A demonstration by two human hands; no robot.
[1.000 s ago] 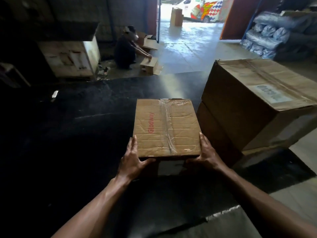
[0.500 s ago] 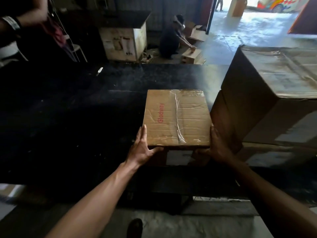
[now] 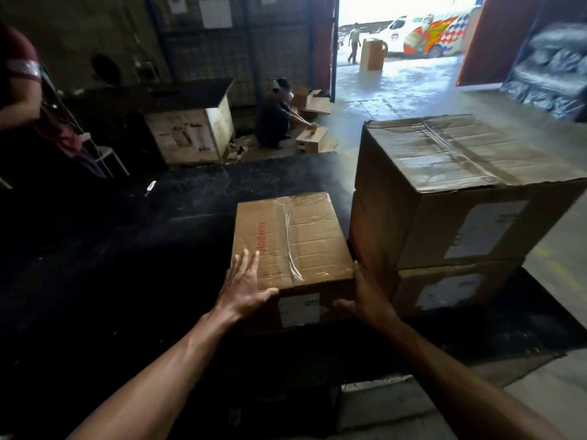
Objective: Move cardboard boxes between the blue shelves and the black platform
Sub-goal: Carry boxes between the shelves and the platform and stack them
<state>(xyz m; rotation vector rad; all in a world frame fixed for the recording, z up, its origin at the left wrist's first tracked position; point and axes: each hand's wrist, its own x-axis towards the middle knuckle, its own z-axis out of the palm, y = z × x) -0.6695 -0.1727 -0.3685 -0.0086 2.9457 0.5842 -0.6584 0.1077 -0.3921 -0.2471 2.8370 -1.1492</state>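
My left hand [image 3: 244,287] lies against the near left corner of the small cardboard box [image 3: 290,239], fingers straight and spread up over its top edge and thumb stretched along the near edge. My right hand [image 3: 368,293] presses flat on its right side with the thumb across the near face; neither hand curls round anything. The box is creased brown corrugated board, flat and rectangular, with a wrinkled strip of clear tape down the middle. Red letters along the top read "lodway", the first letter under my fingers. A white label [image 3: 300,309] on the near face is too blurred to read. The box sits low over the matte black platform [image 3: 127,249]; I cannot tell whether it touches. Just beside it on the right stand two large stacked boxes [image 3: 444,192], glossy-taped, with unreadable white labels.
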